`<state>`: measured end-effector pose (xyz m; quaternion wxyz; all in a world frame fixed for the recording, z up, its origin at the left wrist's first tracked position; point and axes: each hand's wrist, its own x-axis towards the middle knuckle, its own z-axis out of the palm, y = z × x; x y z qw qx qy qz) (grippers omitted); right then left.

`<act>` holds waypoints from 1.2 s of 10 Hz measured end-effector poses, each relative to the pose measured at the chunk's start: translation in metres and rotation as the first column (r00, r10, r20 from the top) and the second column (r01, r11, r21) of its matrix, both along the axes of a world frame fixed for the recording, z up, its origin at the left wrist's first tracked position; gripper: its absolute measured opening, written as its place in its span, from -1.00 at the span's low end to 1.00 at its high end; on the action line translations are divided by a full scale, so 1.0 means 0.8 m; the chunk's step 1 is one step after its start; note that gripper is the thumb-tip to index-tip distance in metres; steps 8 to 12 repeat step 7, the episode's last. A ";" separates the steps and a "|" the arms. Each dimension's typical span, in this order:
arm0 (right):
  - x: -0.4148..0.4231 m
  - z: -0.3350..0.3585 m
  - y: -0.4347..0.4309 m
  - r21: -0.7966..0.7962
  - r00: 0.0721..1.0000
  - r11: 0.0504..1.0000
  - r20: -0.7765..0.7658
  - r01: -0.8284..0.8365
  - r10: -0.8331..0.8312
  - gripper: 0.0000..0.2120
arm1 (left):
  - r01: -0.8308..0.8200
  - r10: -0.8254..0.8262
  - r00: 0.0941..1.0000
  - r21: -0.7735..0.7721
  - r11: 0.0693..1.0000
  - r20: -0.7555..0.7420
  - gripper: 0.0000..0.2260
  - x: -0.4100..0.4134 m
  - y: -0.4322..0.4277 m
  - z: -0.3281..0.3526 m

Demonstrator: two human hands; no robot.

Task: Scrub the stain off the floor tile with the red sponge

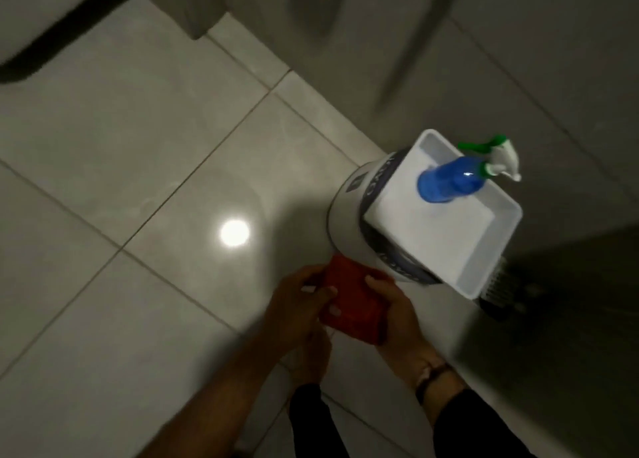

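Red sponge [349,302], rectangular, held above pale glossy floor tile [138,181], stain indiscernible

Both hands held the red sponge [349,302] above the pale tiled floor [145,153], the left hand [297,305] gripping its left edge with the thumb laid across the top and the right hand [394,312] cupping its right side, a dark strap [432,376] on that wrist. Just beyond the sponge stood a white bucket [349,222] with a dark printed band, carrying a white rectangular tray [442,222] on top. A blue spray bottle [453,181] with a green and white trigger head lay in the tray, its nozzle overhanging the far rim, and a round light reflection [235,232] shone on the tile to the left.
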<state>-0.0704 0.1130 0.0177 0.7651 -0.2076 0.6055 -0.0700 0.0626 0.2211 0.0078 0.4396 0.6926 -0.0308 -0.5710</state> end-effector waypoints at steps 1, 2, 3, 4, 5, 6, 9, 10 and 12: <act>-0.035 0.031 -0.091 -0.081 0.994 0.991 -0.016 0.104 -0.106 -0.56 | 0.241 -0.238 0.958 0.004 0.971 0.159 -0.64 -0.010 -0.123 0.042; -0.040 0.020 -0.142 -0.156 0.979 0.977 -0.114 0.148 -0.166 -0.56 | 0.348 -0.348 0.892 0.052 0.936 0.289 -0.65 -0.011 -0.192 0.043; -0.041 -0.017 -0.201 -0.279 0.960 0.958 -0.244 0.070 -0.141 -0.59 | 0.489 -0.529 0.739 0.208 0.847 0.418 -0.65 -0.023 -0.281 0.014; -0.042 -0.050 -0.221 -0.289 0.921 0.957 -0.376 -0.011 -0.102 -0.57 | 0.545 -0.649 0.612 0.354 0.760 0.451 -0.66 -0.035 -0.312 -0.013; -0.042 -0.086 -0.236 -0.250 0.867 0.956 -0.498 -0.152 0.008 -0.54 | 0.519 -0.732 0.532 0.519 0.679 0.426 -0.67 -0.050 -0.321 -0.041; -0.038 -0.097 -0.241 -0.251 0.798 0.943 -0.602 -0.217 0.024 -0.45 | 0.476 -0.726 0.515 0.553 0.684 0.455 -0.66 -0.056 -0.325 -0.046; -0.028 -0.095 -0.244 -0.269 0.621 0.894 -0.784 -0.359 0.013 -0.24 | 0.454 -0.714 0.418 0.552 0.700 0.562 -0.47 -0.073 -0.327 -0.043; -0.028 -0.095 -0.244 -0.269 0.621 0.894 -0.784 -0.359 0.013 -0.24 | 0.454 -0.714 0.418 0.552 0.700 0.562 -0.47 -0.073 -0.327 -0.043; -0.028 -0.095 -0.244 -0.269 0.621 0.894 -0.784 -0.359 0.013 -0.24 | 0.454 -0.714 0.418 0.552 0.700 0.562 -0.47 -0.073 -0.327 -0.043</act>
